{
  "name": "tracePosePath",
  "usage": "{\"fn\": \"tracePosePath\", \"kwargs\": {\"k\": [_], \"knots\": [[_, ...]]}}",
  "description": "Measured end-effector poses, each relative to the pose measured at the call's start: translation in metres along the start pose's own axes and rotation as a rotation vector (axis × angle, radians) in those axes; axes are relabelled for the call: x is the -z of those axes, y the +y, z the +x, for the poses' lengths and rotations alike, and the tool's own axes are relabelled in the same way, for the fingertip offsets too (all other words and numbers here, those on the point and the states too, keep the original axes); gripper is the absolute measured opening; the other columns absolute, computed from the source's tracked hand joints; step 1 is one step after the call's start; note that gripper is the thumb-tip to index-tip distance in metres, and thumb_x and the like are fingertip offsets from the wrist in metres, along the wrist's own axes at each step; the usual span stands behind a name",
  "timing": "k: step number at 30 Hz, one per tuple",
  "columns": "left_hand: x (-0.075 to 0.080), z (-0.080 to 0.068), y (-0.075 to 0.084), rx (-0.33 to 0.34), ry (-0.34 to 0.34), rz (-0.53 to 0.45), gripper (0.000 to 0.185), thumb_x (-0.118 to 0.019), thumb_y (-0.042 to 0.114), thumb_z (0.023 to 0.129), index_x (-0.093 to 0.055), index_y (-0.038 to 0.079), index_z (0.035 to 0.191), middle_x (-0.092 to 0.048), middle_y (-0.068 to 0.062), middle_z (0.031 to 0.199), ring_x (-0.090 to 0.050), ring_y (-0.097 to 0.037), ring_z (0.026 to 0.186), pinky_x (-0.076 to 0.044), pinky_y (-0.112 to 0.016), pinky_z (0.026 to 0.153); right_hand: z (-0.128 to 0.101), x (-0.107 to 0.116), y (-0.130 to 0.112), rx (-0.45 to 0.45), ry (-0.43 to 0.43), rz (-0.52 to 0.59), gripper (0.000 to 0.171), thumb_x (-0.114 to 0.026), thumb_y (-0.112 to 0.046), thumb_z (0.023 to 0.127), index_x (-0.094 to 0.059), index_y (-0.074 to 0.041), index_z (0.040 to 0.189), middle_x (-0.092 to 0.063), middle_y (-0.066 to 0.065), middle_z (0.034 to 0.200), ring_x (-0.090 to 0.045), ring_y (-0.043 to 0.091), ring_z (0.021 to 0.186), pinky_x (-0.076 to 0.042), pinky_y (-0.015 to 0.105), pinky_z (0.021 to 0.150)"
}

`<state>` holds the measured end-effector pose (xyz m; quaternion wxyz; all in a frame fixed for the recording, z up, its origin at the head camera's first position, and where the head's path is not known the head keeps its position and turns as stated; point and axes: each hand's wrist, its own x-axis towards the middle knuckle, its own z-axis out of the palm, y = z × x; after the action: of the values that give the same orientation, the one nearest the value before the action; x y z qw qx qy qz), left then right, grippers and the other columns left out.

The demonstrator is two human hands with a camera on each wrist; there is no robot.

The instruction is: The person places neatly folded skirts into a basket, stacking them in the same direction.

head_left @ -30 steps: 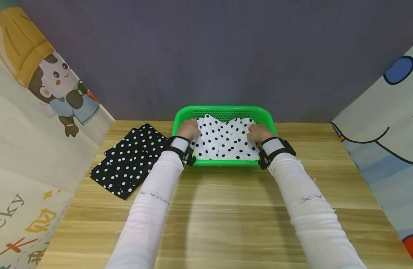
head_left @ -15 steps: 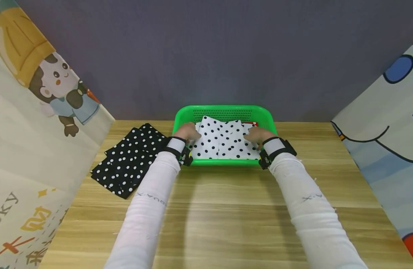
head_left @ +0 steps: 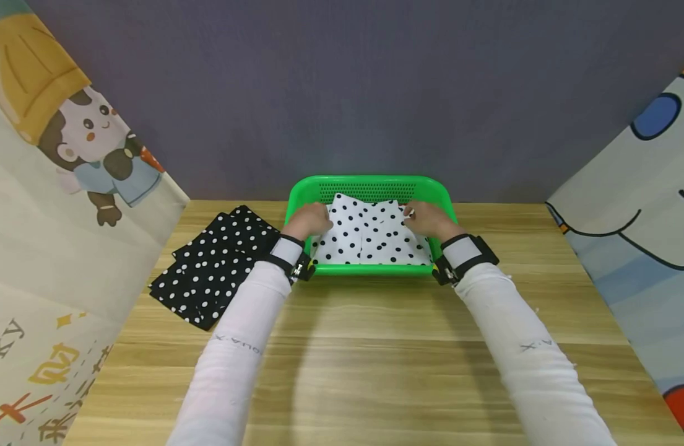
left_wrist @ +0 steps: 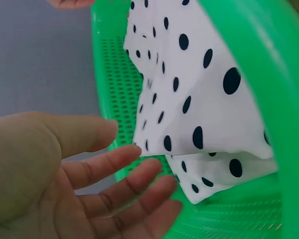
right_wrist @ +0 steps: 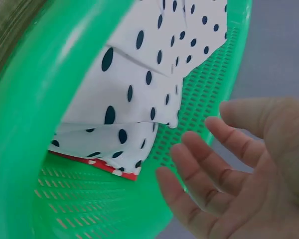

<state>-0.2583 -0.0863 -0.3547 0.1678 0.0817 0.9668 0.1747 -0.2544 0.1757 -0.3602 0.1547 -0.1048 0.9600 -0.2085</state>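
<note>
White dotted cloth (head_left: 369, 232) folded inside green basket (head_left: 369, 184) at table's far edge; left hand (head_left: 310, 218) and right hand (head_left: 426, 218) flank it, fingers (left_wrist: 124, 172) spread, gripping nothing. Red cloth (right_wrist: 102, 166) underneath, mostly hidden. Black dotted cloths (head_left: 213, 266) left of basket on wooden table (head_left: 375, 347). Cartoon curtains (head_left: 46, 204) either side

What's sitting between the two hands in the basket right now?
The folded white polka-dot cloth lies between the left hand and right hand, inside the green basket; the head view shows it.
</note>
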Motion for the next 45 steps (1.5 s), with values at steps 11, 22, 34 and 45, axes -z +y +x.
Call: {"fn": "tracePosePath", "kwargs": {"k": [11,22,34,45], "knots": [[-0.012,-0.023,-0.005,-0.16,0.25,0.093,0.013,-0.054,0.014,0.086,-0.062,0.005,0.092,-0.064,-0.008,0.087,-0.058,-0.022,0.069,-0.046,-0.032,0.056,-0.024,-0.006,-0.004,0.174,0.241,-0.105,0.023,-0.049,-0.009,0.089,-0.058,0.0,0.108,-0.058,0.018,0.097,-0.056,0.029,0.085,-0.046,0.038,0.066],[-0.034,-0.064,-0.011,-0.242,0.472,0.082,0.004,-0.059,0.009,0.083,-0.06,0.007,0.079,-0.055,-0.004,0.074,-0.051,-0.017,0.06,-0.04,-0.026,0.046,-0.055,-0.035,-0.015,0.305,0.436,-0.158,0.013,-0.06,-0.008,0.084,-0.06,-0.004,0.096,-0.058,0.012,0.084,-0.055,0.023,0.067,-0.044,0.032,0.052],[-0.064,-0.099,-0.029,-0.302,0.671,0.087,0.006,-0.064,0.004,0.076,-0.059,0.007,0.074,-0.053,-0.004,0.068,-0.051,-0.018,0.054,-0.037,-0.026,0.041,-0.089,-0.071,-0.013,0.366,0.528,-0.148,0.008,-0.064,-0.009,0.081,-0.059,-0.007,0.087,-0.055,0.006,0.076,-0.051,0.018,0.066,-0.042,0.028,0.053],[-0.089,-0.116,-0.05,-0.311,0.693,0.078,0.01,-0.066,-0.001,0.071,-0.058,0.005,0.071,-0.055,-0.005,0.067,-0.051,-0.019,0.059,-0.041,-0.027,0.051,-0.11,-0.105,0.003,0.339,0.557,-0.13,0.009,-0.067,-0.011,0.08,-0.061,-0.009,0.086,-0.055,0.002,0.078,-0.053,0.016,0.069,-0.046,0.028,0.056]]}}
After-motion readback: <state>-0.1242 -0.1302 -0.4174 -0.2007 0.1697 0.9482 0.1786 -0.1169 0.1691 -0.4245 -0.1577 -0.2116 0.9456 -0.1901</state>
